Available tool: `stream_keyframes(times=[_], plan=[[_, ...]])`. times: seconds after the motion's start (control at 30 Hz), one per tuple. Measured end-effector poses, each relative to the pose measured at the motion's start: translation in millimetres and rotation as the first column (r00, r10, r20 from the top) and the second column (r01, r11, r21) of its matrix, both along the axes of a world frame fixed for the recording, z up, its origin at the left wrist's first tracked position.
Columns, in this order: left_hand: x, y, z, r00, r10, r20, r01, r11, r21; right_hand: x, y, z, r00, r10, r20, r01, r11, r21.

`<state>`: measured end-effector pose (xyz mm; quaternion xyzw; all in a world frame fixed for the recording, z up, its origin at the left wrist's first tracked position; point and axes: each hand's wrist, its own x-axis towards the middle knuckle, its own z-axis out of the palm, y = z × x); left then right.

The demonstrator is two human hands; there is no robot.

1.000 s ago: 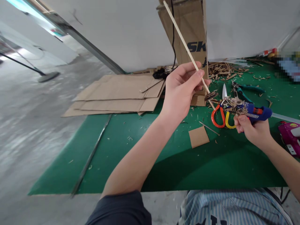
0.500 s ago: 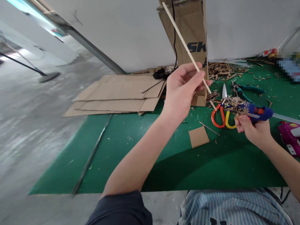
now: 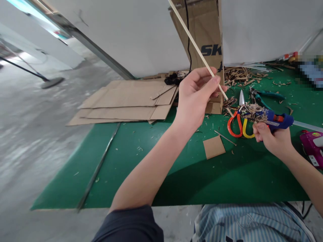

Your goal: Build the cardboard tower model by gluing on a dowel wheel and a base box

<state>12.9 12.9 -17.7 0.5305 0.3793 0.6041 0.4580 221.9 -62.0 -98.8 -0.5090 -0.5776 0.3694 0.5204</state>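
We are pinching a slender wooden stick [image 3: 194, 43] in our left hand [image 3: 194, 97], the grip clamped between thumb and fingertips low on the shaft, which steadies the lower end while the long upper part is rising past an upright cardboard panel [image 3: 202, 20]. The left forearm is reaching in from the lower left, wrist cocked slightly back. Our right hand [image 3: 271, 139] is wrapping its grip around a blue hot glue gun [image 3: 280, 121], its front end matted with cardboard shreds, holding it just above a pair of orange-and-yellow-handled scissors [image 3: 236, 125]. The stick's lower end is pointing toward that shredded front, near a small crusted cardboard disc [image 3: 229, 102]. Teal pliers [image 3: 264, 95] and a cardboard square [image 3: 214, 147] are lying on the green mat [image 3: 227, 174], with flattened cardboard sheets [image 3: 121, 104] resting beyond.
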Motion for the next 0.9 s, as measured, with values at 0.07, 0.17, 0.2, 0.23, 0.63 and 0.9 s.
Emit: stream_keyframes(times=[0.07,0.17,0.2,0.23,0.63,0.9], plan=[[-0.2,0.3,-0.1,1.0,0.004,-0.01,-0.004,1.0,-0.001,-1.2,0.1,2.9,1.0,-0.012,-0.002,0.012,1.0,0.011],[-0.3,1.0,-0.8,1.0,0.012,-0.018,-0.012,1.0,0.001,-1.9,0.0,4.6,1.0,-0.009,-0.004,0.009,1.0,0.022],[-0.3,1.2,-1.1,1.0,0.012,-0.016,-0.012,1.0,0.002,-1.6,-0.1,4.2,1.0,-0.003,0.0,0.003,1.0,0.023],[-0.3,1.4,-1.5,1.0,0.01,-0.014,-0.01,1.0,0.005,-1.1,-0.3,3.4,1.0,0.002,0.005,-0.002,1.0,0.022],[-4.2,8.6,-8.8,1.0,-0.032,0.001,0.031,0.997,0.065,0.7,-1.6,1.0,0.999,0.023,0.029,-0.024,1.0,0.015],[-4.4,9.9,-9.8,1.0,-0.029,-0.009,0.03,0.996,0.089,1.6,-1.5,-0.5,0.998,-0.001,0.06,-0.001,0.999,0.035]])
